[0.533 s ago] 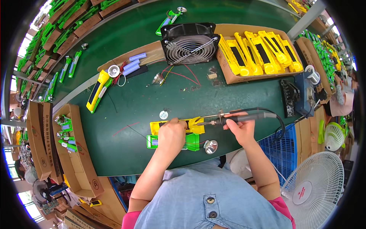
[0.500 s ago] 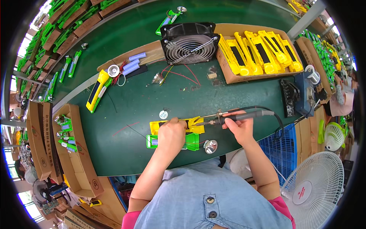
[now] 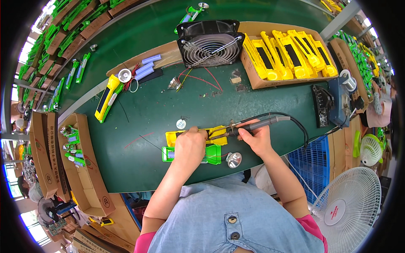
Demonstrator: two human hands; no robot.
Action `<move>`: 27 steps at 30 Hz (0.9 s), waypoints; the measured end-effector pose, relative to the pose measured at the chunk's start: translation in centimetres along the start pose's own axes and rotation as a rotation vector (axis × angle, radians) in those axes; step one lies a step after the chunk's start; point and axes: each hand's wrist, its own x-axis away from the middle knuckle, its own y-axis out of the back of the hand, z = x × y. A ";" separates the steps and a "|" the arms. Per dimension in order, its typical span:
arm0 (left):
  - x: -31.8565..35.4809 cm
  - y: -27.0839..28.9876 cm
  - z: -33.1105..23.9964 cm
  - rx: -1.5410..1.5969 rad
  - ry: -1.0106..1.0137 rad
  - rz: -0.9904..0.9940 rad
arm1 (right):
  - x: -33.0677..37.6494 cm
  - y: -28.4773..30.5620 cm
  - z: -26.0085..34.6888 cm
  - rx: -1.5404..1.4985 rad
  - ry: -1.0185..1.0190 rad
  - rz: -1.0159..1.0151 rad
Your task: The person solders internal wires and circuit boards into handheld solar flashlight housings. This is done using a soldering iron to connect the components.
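Note:
My right hand [image 3: 255, 138] is closed round the dark handle of a soldering iron [image 3: 263, 123], a thin metal tube running alongside its shaft. The iron's tip reaches into the right part of a yellow flashlight casing half [image 3: 172, 138], which lies hollow side up. Over the middle of that casing my left hand [image 3: 190, 148] is closed, its fingertips close to the iron's tip; what they pinch is hidden. Just nearer to me lies a green casing half [image 3: 214, 155] with a blue battery cell [image 3: 171, 154] inside, partly under my left hand. Wires link it to a shiny reflector [image 3: 233, 160].
A small black fan [image 3: 211, 48] stands at the back, beside a cardboard box [image 3: 274, 83] of yellow casings. Solder spool [image 3: 348, 81] and blue soldering station [image 3: 338, 101] are at right. A yellow-green flashlight [image 3: 108, 98] and battery cells [image 3: 145, 71] lie at back left. Left stands an open box [image 3: 90, 179].
My right hand and the soldering iron have moved left, bringing the tip deeper into the yellow casing and closer to my left hand. My left hand stays nearly in place.

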 end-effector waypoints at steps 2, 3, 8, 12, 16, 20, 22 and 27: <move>0.0 0.0 0.0 0.000 -0.001 0.008 | 0.2 0.0 -0.2 -0.011 0.007 -0.007; 0.0 0.0 0.0 0.001 -0.002 0.009 | 0.3 0.0 -0.3 -0.022 0.015 -0.014; 0.1 -0.7 0.0 -0.069 -0.015 -0.027 | 0.5 -0.1 0.4 0.004 0.004 0.004; 0.0 -0.7 -0.1 -0.066 -0.017 -0.040 | 1.4 -0.2 1.1 -0.013 0.001 -0.050; 0.1 -0.8 0.1 -0.117 -0.021 -0.036 | 3.5 -1.0 2.2 -0.015 0.226 -0.132; -0.2 -0.8 0.0 -0.155 0.000 -0.006 | 5.6 -2.8 2.3 0.250 0.267 -0.101; -0.2 -0.8 -0.1 -0.146 -0.007 -0.004 | 5.1 -3.7 1.8 0.517 0.346 -0.016; -0.2 -0.4 -0.4 -0.115 -0.011 -0.010 | 4.2 -4.5 0.5 0.619 0.385 0.142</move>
